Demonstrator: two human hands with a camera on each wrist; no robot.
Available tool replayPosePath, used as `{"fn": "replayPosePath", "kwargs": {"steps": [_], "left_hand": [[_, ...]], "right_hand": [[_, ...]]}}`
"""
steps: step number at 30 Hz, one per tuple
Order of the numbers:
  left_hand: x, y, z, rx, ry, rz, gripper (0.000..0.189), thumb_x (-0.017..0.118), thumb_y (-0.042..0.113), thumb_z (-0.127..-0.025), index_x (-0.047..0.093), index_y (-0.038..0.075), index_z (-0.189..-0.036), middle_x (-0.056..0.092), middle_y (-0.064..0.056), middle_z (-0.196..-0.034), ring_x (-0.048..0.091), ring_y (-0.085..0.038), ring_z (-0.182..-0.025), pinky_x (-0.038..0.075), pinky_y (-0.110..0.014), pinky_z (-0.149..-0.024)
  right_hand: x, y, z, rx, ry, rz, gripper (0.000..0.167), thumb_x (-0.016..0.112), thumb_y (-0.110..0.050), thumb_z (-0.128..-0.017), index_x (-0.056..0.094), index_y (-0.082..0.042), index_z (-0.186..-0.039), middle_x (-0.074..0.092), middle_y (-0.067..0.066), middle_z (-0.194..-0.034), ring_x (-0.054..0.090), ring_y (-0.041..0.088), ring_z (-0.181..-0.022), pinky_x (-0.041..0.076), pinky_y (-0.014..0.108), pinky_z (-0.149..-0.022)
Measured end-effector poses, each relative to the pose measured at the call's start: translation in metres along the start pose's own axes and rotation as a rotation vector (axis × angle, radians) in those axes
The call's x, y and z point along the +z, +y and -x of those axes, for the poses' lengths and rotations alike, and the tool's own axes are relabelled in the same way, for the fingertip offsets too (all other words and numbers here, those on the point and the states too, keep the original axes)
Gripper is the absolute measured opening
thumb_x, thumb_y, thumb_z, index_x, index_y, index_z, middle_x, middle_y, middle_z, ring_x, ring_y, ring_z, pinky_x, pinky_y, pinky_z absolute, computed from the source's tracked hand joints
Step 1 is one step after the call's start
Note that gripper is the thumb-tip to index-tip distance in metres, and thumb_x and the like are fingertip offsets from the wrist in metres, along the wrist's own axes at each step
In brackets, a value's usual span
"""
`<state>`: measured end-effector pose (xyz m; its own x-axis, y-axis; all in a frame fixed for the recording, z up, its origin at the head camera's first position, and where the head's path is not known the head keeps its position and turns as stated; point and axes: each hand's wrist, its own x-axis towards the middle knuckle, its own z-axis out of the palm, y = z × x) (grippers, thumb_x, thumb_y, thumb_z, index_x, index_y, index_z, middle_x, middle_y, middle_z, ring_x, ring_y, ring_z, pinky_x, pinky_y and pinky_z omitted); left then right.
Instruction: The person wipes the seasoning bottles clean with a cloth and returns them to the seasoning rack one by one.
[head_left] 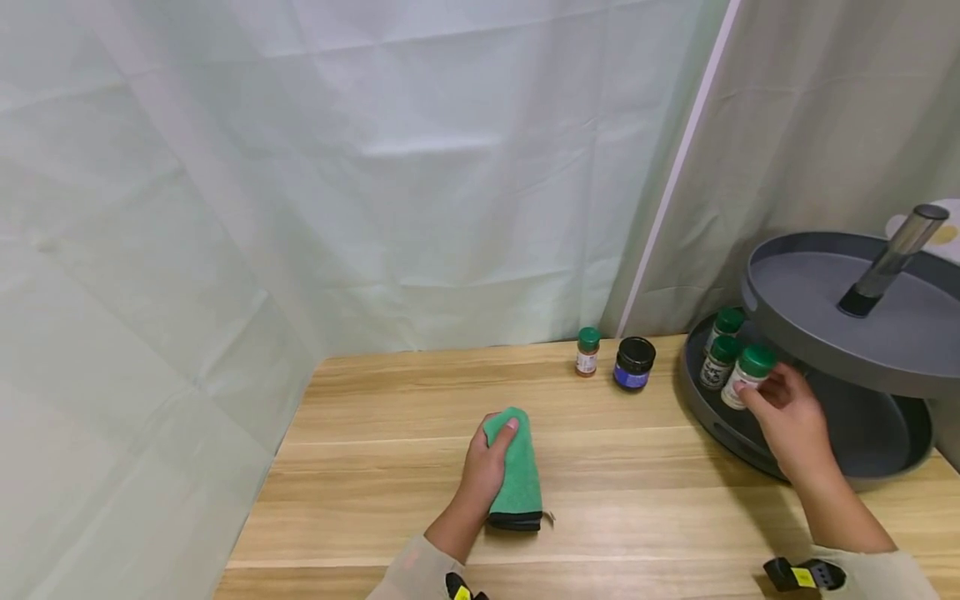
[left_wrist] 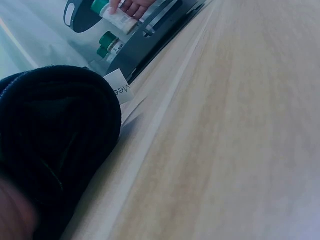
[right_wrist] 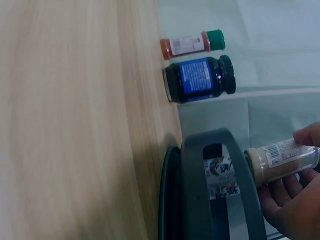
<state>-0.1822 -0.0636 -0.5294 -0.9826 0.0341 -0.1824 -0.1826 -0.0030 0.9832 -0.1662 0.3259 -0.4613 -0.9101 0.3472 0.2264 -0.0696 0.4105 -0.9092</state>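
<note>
My left hand (head_left: 486,467) grips a folded green cloth (head_left: 517,467) with a black edge, held close over the wooden table; in the left wrist view the cloth's dark rolled end (left_wrist: 55,130) fills the left side. At the right, my right hand (head_left: 797,421) holds a green-capped spice jar (head_left: 742,379) between thumb and fingers, over the lower tier of a grey two-tier tray (head_left: 705,417). The right wrist view shows pale powder inside this jar (right_wrist: 282,161). Beside it on that tier stand two more green-capped jars, one nearer (head_left: 717,364) and one behind (head_left: 727,323).
A small red-brown spice jar (head_left: 587,353) with a green cap stands at the table's back edge, next to a dark jar (head_left: 634,364) with a blue label. The tray's upper tier (head_left: 810,292) overhangs the lower one, with a metal post (head_left: 896,254) rising from it. Pale curtains hang behind.
</note>
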Motion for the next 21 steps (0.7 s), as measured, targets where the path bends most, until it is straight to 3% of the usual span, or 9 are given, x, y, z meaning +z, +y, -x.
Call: {"fn": "replayPosePath", "kwargs": {"steps": [5,11,15,18,21], "left_hand": [[-0.001,-0.001,-0.001,-0.005,-0.009,-0.008,0.045,0.057,0.053,-0.099,0.057,0.019,-0.127,0.060,0.000,-0.098,0.061,-0.015,-0.083,0.054,-0.032,-0.072],[-0.001,-0.001,0.000,-0.009,-0.003,-0.007,0.044,0.058,0.053,-0.099,0.058,0.019,-0.128,0.060,0.000,-0.097,0.061,-0.014,-0.083,0.053,-0.032,-0.071],[-0.001,0.000,-0.001,-0.009,-0.006,-0.005,0.043,0.058,0.052,-0.099,0.058,0.020,-0.128,0.060,0.001,-0.097,0.060,-0.014,-0.084,0.053,-0.031,-0.073],[-0.001,0.000,-0.001,-0.011,-0.012,-0.004,0.043,0.057,0.052,-0.100,0.058,0.020,-0.128,0.060,0.001,-0.098,0.060,-0.014,-0.084,0.053,-0.031,-0.073],[0.000,-0.001,-0.001,-0.006,-0.018,0.000,0.044,0.057,0.052,-0.100,0.057,0.019,-0.128,0.059,0.001,-0.098,0.060,-0.014,-0.084,0.052,-0.031,-0.073]], "right_hand": [[-0.006,0.008,-0.001,-0.011,-0.044,0.083,0.033,0.067,-0.019,-0.097,0.051,-0.012,-0.124,0.051,-0.031,-0.095,0.052,-0.019,-0.087,0.045,0.002,-0.072],[-0.011,0.016,-0.002,0.014,-0.113,0.191,0.047,0.069,-0.021,-0.095,0.047,0.005,-0.127,0.053,-0.027,-0.090,0.050,-0.022,-0.080,0.044,0.005,-0.066],[-0.012,0.018,-0.003,0.028,-0.149,0.258,0.053,0.068,-0.024,-0.096,0.046,0.008,-0.132,0.065,0.008,-0.103,0.044,-0.025,-0.079,0.042,0.005,-0.064],[-0.014,0.017,-0.003,0.043,-0.178,0.295,0.058,0.066,-0.027,-0.097,0.043,0.010,-0.135,0.060,0.033,-0.118,0.040,-0.027,-0.079,0.041,0.006,-0.064],[-0.015,0.018,-0.004,0.057,-0.201,0.320,0.061,0.065,-0.029,-0.098,0.041,0.011,-0.138,0.056,0.038,-0.124,0.041,-0.024,-0.082,0.040,0.006,-0.064]]}}
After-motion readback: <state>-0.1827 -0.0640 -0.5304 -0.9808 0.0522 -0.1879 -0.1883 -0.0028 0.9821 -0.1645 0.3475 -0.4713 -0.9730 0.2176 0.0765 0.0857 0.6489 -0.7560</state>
